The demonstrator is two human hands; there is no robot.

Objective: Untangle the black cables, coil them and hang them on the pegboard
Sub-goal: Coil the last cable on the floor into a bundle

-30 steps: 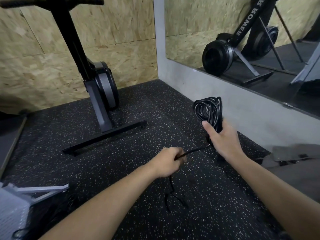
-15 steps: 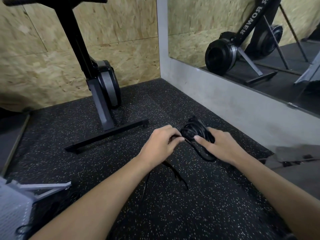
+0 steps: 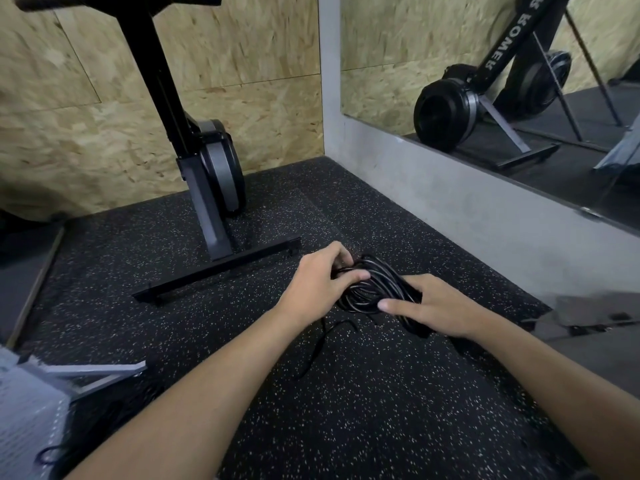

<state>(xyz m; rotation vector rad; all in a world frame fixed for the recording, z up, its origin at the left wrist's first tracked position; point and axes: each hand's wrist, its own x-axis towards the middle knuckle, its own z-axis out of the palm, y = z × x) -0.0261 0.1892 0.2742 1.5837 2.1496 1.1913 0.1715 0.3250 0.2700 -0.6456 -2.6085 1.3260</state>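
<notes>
Black cable coil (image 3: 375,289) sat low over speckled rubber floor (image 3: 214,323), left hand (image 3: 320,284) grip curled round its far loops, right hand (image 3: 441,308) grip clamped on its near side, loose cable tail (image 3: 320,344) trailed beneath, rowing machine (image 3: 211,174) stood behind.

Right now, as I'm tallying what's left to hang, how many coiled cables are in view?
1: the black coil, gripped between left hand and right hand, centre frame. More cable may lie hidden in the dark bottom left.
</notes>
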